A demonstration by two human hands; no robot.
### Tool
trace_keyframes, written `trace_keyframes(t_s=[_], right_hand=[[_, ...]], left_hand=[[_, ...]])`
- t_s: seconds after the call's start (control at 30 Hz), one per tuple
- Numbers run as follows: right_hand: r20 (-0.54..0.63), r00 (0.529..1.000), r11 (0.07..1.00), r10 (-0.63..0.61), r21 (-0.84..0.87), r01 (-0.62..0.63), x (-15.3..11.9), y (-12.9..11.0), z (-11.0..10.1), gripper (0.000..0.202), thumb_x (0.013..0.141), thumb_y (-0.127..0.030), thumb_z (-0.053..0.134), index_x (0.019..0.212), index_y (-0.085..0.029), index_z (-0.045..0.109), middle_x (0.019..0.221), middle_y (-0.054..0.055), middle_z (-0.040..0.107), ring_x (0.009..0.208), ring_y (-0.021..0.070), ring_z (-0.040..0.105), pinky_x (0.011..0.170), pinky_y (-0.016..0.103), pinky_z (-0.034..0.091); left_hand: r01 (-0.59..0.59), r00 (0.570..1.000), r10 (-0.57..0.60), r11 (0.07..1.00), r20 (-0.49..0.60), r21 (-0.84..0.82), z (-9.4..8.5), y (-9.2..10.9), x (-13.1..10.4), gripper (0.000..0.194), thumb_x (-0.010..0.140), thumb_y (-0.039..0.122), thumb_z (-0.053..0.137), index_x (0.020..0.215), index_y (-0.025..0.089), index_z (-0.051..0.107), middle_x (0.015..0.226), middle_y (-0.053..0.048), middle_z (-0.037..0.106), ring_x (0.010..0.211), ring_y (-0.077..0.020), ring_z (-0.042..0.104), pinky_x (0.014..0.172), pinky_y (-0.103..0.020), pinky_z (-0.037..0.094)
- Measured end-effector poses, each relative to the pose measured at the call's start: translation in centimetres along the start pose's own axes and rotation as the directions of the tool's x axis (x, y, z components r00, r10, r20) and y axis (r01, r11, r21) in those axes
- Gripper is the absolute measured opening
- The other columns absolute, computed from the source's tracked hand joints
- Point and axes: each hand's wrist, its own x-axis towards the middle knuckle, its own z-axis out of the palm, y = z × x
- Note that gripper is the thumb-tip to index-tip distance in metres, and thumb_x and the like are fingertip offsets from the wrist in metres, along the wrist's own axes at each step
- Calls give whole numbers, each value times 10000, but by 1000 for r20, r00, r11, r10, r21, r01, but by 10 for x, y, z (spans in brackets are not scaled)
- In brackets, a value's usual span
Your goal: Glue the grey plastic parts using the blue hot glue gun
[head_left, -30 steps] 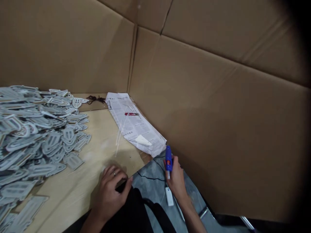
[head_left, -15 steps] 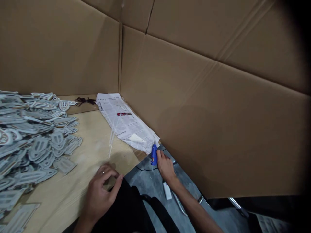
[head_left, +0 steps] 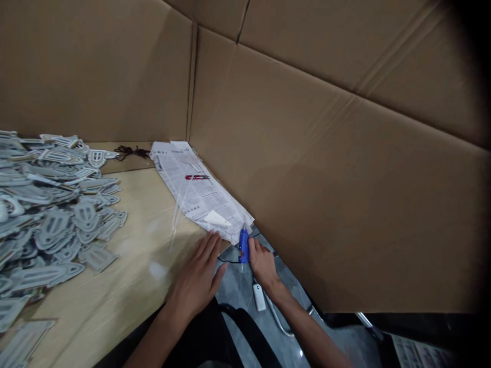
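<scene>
My right hand (head_left: 263, 262) is closed round the handle of a blue hot glue gun (head_left: 244, 246), its nozzle pointing away over the edge of the newspaper. A clear glue stick shows at the gun's rear end. Fingers stretched out, my left hand (head_left: 199, 273) lies palm down at the table's edge, close to the newspaper (head_left: 199, 197), and holds nothing. On the newspaper rest a white triangular piece (head_left: 217, 219) and a pair of red-handled cutters (head_left: 197, 177). Thin clear sticks (head_left: 177, 217) lie across the newspaper's left edge and the table.
A large pile of flat grey cut-out pieces (head_left: 57, 225) covers the left of the wooden table (head_left: 140, 204). A dark bundled cord (head_left: 132, 152) lies at the back. Tall cardboard walls (head_left: 326, 194) stand behind and to the right. Below the gun hangs a white block (head_left: 259, 297) on a cord.
My left hand has moved right and forward toward the newspaper, its curled fingers now straightened. The right hand stays at nearly the same spot with the glue gun. The view has shifted slightly.
</scene>
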Motion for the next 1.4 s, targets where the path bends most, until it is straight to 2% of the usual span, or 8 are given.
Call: trace_keyframes(t_s=[0.17, 0.57, 0.77, 0.87, 0.97, 1.1, 1.23, 1.4], right_hand=[[-59, 997, 997, 40, 70, -36, 10, -9, -5, 125, 1035, -156, 422, 1144, -199, 465, 1063, 82, 662, 872, 201, 713, 693, 278, 505], [-14, 997, 997, -72, 22, 72, -21, 5, 1, 189, 983, -77, 471, 1122, -199, 506, 1037, 88, 677, 899, 213, 688, 741, 285, 485], [-89, 995, 945, 38, 326, -7, -26, 19, -15, 157, 938, -89, 477, 1041, -194, 529, 978, 73, 676, 788, 203, 655, 677, 280, 438], [-151, 986, 725, 67, 686, 55, -19, 25, -23, 112, 936, -187, 525, 1045, -197, 550, 941, 56, 661, 789, 198, 620, 713, 291, 450], [-72, 994, 176, 81, 983, 56, -18, 24, -36, 220, 962, -402, 593, 1062, -207, 578, 861, 29, 629, 736, 174, 589, 669, 279, 460], [30, 994, -515, -107, 854, -81, -27, 17, -62, 376, 964, -583, 578, 1020, -211, 582, 783, 2, 570, 587, 113, 512, 522, 223, 383], [-4, 983, -714, -182, 688, -129, -34, 12, -81, 376, 945, -586, 616, 967, -213, 566, 737, -27, 524, 499, 68, 414, 479, 191, 348], [20, 981, -717, -193, 680, -155, -33, 9, -90, 395, 940, -612, 601, 937, -223, 534, 726, -44, 475, 479, 64, 350, 479, 200, 344]], left_hand=[[60, 997, -65, 993, 49, 104, 20, -11, 26, 595, 1033, 412, 386, 1470, 24, 494, 1557, -204, 454, 1491, -306, 372, 1225, -492, 333], [75, 996, -80, 992, 45, 106, 18, -15, 32, 618, 1025, 460, 389, 1431, 18, 539, 1523, -201, 500, 1466, -299, 418, 1235, -492, 319], [78, 995, -84, 993, 61, 85, 17, -17, 32, 604, 1024, 437, 403, 1438, 16, 529, 1521, -202, 505, 1472, -293, 409, 1241, -482, 317], [82, 994, -88, 993, 67, 87, 17, -16, 31, 588, 1024, 410, 411, 1438, 9, 528, 1527, -206, 496, 1470, -299, 410, 1246, -486, 311], [76, 994, -81, 995, 70, 65, 16, -17, 29, 586, 1019, 394, 418, 1469, 26, 496, 1551, -195, 468, 1476, -303, 400, 1238, -504, 327], [37, 998, -40, 998, 42, 53, 13, -16, 22, 597, 1017, 390, 418, 1484, 22, 469, 1568, -205, 438, 1488, -311, 378, 1226, -510, 350], [40, 999, -37, 997, -39, 66, 4, -11, 9, 565, 1020, 364, 426, 1495, 59, 462, 1574, -191, 439, 1480, -303, 394, 1220, -486, 368], [92, 995, -89, 995, -50, 45, -8, -11, -8, 555, 1014, 370, 445, 1496, 96, 455, 1546, -181, 486, 1451, -311, 439, 1208, -510, 391]])
